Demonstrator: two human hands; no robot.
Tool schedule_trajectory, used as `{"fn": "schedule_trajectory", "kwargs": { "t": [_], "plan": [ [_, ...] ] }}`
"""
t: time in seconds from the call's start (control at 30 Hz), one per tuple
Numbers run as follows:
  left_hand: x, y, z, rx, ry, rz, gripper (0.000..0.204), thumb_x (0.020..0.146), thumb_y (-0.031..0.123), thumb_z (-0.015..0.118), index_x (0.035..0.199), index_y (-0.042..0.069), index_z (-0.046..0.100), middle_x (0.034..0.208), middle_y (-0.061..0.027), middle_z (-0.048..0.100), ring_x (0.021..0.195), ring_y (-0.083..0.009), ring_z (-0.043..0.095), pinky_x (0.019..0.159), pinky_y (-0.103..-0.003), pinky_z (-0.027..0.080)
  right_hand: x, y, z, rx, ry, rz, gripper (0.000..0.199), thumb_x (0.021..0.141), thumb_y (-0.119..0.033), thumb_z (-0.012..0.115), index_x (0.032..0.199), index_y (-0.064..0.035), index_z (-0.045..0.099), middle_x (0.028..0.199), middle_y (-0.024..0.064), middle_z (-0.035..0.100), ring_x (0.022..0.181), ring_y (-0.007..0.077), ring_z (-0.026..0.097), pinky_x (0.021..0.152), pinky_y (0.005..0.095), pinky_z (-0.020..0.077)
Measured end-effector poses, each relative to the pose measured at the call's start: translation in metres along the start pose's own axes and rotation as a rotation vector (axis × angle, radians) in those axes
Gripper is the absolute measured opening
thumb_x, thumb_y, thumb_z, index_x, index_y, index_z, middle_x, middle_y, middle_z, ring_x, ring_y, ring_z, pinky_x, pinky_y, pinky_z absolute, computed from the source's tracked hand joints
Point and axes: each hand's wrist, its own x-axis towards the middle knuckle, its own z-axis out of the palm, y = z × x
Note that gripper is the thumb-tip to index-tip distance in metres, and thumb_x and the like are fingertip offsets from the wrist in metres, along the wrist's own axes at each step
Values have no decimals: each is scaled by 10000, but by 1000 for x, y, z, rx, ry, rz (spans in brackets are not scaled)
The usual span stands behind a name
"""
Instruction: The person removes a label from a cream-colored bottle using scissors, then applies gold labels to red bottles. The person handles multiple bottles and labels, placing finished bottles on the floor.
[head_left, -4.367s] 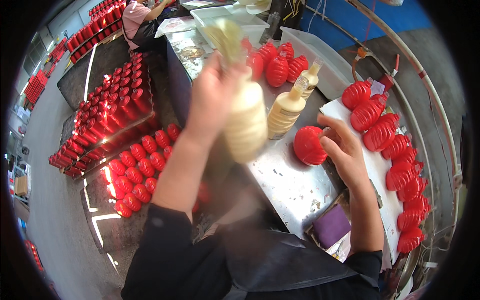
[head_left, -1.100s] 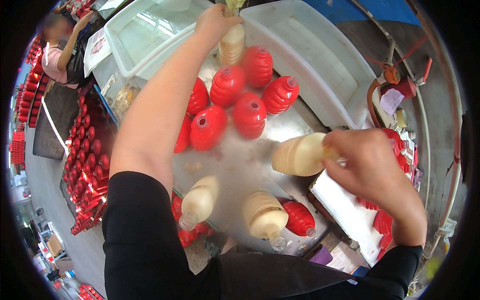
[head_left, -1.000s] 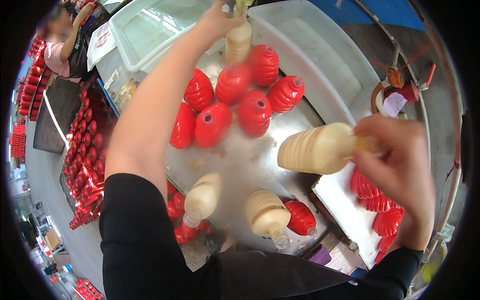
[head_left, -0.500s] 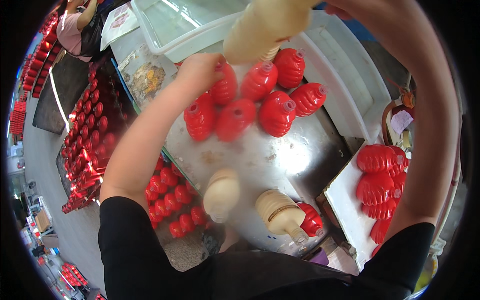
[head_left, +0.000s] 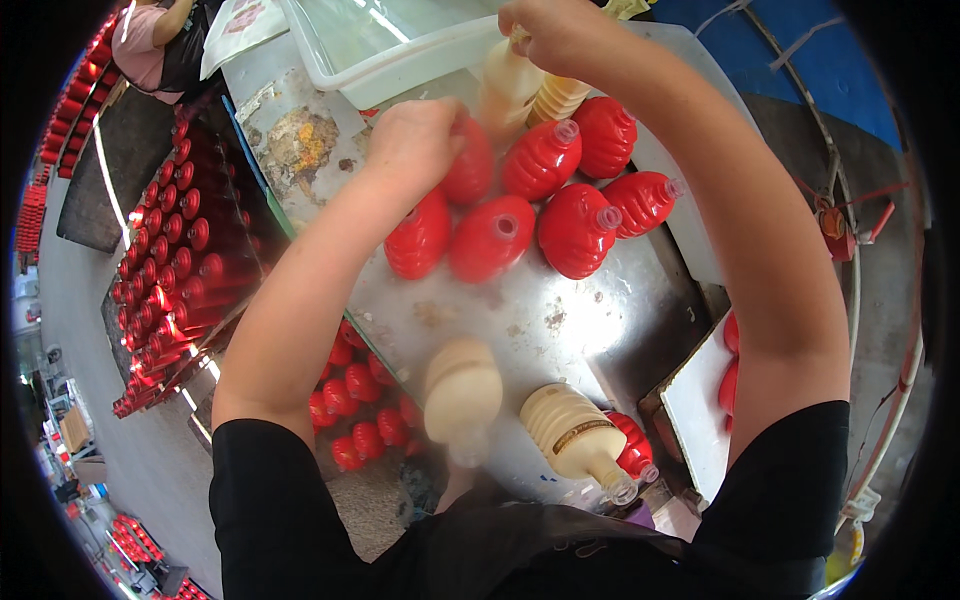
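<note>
My left hand (head_left: 415,145) is closed round the top of a red bottle (head_left: 472,172) at the far left of a cluster on the metal table. Up at the far side, my right hand (head_left: 550,38) has its fingers closed at the neck of a cream bottle (head_left: 508,88), blurred by motion. Beside that one stands a ribbed cream bottle (head_left: 560,98), partly covered by my right wrist. Several glossy red bottles with open clear necks fill the space between my arms, among them one tilted toward me (head_left: 493,240) and one at the right (head_left: 642,203).
A clear plastic tub (head_left: 350,75) sits at the far edge. Closer to me a ribbed cream bottle (head_left: 565,430) lies beside a red bottle (head_left: 632,447); another cream bottle (head_left: 462,390) looks blurred. Racks of red bottles (head_left: 165,260) line the left, where another person (head_left: 150,50) is.
My right hand has come down into view, and the cream bottle with it has swung from a slant to nearly upright behind the red bottles. My left hand stays on its red bottle.
</note>
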Motion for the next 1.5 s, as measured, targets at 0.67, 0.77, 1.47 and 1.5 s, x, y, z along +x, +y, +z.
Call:
{"fn": "schedule_trajectory", "kwargs": {
  "t": [0.67,0.77,1.47,1.5],
  "plan": [
    [4,10,-48,-190,102,-247,348,914,244,763,1214,69,738,1060,-140,790,963,-263,767,862,-382,587,-68,-33,-66,-363,191,-287,283,942,-87,660,1194,40,670,1168,276,708,1115,390,692,944,444,568],
    [-11,8,-77,-449,209,-280,411,911,281,760,1218,13,704,1043,-186,783,928,-320,772,835,-455,601,-159,-80,-98,5,-256,-35,396,898,-213,801,1244,-65,678,1120,149,728,932,279,739,762,416,593],
    [-225,10,-161,-385,420,-312,261,888,-19,740,1148,-22,719,950,-57,725,832,-115,678,759,-290,561,-302,-145,-133,289,-660,-200,181,906,-178,714,938,-45,595,686,92,578,557,284,630,472,407,514],
    [-227,10,-155,-315,392,-330,260,866,-13,753,1125,-18,722,927,-77,726,800,-132,681,741,-302,557,-296,-146,-137,275,-565,-218,187,897,-172,723,957,-42,603,685,87,572,565,282,631,477,406,512]
  ]
}}
